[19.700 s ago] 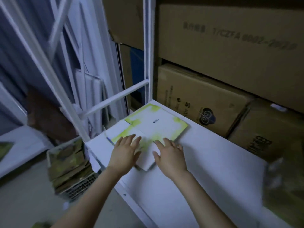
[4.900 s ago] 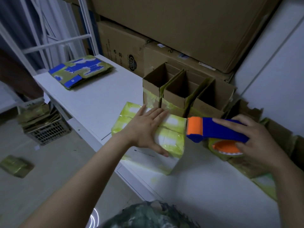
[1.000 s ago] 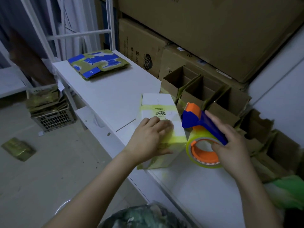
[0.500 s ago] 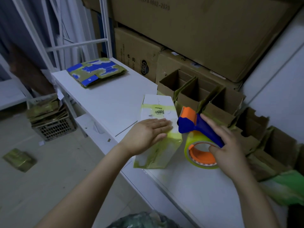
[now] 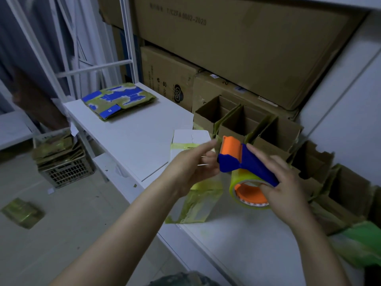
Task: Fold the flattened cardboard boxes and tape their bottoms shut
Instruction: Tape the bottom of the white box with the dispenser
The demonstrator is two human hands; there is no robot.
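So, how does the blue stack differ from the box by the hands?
The blue stack lies flat; the box is folded up. The stack is blue and green, the box white and yellow-green. Nothing touches the stack; the left hand is over the box. Both rest on the table.

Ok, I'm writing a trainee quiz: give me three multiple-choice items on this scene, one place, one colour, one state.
1. The stack of flattened blue-and-green cartons lies: A) in a floor crate; B) at the far end of the white table; C) inside an open box.
2. The head of the blue-handled tape dispenser in the right hand is: A) orange; B) black; C) white.
3. The brown cardboard boxes along the wall are: A) flattened; B) taped shut; C) open-topped.
Answers: B, it rests on the table's far corner; A, orange shows above the blue handle; C, their empty insides show.
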